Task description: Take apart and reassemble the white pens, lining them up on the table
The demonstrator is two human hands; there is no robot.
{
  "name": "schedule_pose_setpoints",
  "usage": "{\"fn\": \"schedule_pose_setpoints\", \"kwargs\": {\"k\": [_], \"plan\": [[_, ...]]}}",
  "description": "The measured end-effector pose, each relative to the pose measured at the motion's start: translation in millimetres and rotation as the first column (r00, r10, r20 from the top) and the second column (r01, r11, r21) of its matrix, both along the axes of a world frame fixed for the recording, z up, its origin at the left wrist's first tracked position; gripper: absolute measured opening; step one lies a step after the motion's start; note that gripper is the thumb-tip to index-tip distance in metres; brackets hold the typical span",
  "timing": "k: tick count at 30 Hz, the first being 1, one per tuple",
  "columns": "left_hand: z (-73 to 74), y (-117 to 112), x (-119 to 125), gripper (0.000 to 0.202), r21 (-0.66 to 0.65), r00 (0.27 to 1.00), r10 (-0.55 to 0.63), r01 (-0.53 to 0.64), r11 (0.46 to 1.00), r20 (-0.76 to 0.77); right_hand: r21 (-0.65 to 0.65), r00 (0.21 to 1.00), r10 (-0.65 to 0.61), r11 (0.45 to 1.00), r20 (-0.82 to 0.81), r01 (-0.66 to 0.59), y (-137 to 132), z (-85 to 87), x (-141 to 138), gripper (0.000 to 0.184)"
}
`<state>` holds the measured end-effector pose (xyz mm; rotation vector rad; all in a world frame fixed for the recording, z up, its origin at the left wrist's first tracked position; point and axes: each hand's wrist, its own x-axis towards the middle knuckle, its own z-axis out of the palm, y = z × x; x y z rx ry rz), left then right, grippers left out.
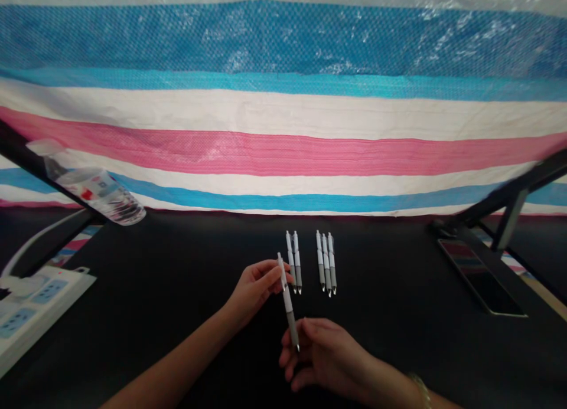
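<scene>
My left hand [254, 288] pinches the upper part of a white and grey pen [287, 303], which slants down toward me. My right hand [316, 353] has its fingers curled round the pen's grey tip end. Just beyond the hands, two similar pens [295, 261] lie side by side on the black table [177, 291]. A little to their right lies a row of three more pens [326, 262], tips pointing toward me.
A clear plastic water bottle [95, 190] stands at the far left. A white power strip [31, 306] sits at the left edge. A dark phone [481, 276] lies at the right beside a black stand leg. A striped blue, white and pink tarp [283, 120] hangs behind the table.
</scene>
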<state>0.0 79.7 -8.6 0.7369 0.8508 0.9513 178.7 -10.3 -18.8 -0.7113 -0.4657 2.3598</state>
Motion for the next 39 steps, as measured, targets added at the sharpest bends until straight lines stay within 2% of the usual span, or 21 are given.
{"fn": "schedule_pose_setpoints", "kwargs": {"k": [5, 10, 20, 23, 32, 39], "plan": [[-2.1, 1.7, -0.5, 0.035, -0.004, 1.0, 0.011, -0.011, 1.0, 0.028, -0.01, 0.999, -0.043, 0.999, -0.019, 0.043, 2.9, 2.1, 2.7, 0.03], [-3.3, 2.3, -1.2, 0.035, -0.003, 0.999, -0.008, 0.008, 1.0, 0.036, -0.018, 1.0, 0.005, 1.0, -0.005, -0.005, 3.7, 5.3, 3.8, 0.036], [1.9, 1.5, 1.3, 0.038, -0.025, 1.0, -0.005, 0.005, 1.0, 0.027, -0.01, 1.0, 0.011, 1.0, 0.019, -0.011, 2.1, 4.2, 5.2, 0.028], [2.8, 1.7, 1.4, 0.038, -0.02, 1.0, -0.001, 0.002, 1.0, 0.025, -0.02, 0.999, 0.027, 0.999, 0.023, -0.027, 3.0, 4.5, 5.7, 0.033], [-3.6, 2.0, -0.4, 0.036, -0.003, 0.999, -0.023, 0.023, 1.0, 0.025, -0.021, 0.998, 0.059, 0.998, 0.022, -0.059, 2.3, 4.8, 7.5, 0.036], [2.8, 0.8, 1.8, 0.039, -0.017, 1.0, -0.008, 0.008, 1.0, 0.026, -0.011, 0.996, 0.077, 0.997, 0.034, -0.076, 1.0, 2.0, 7.1, 0.04]]}}
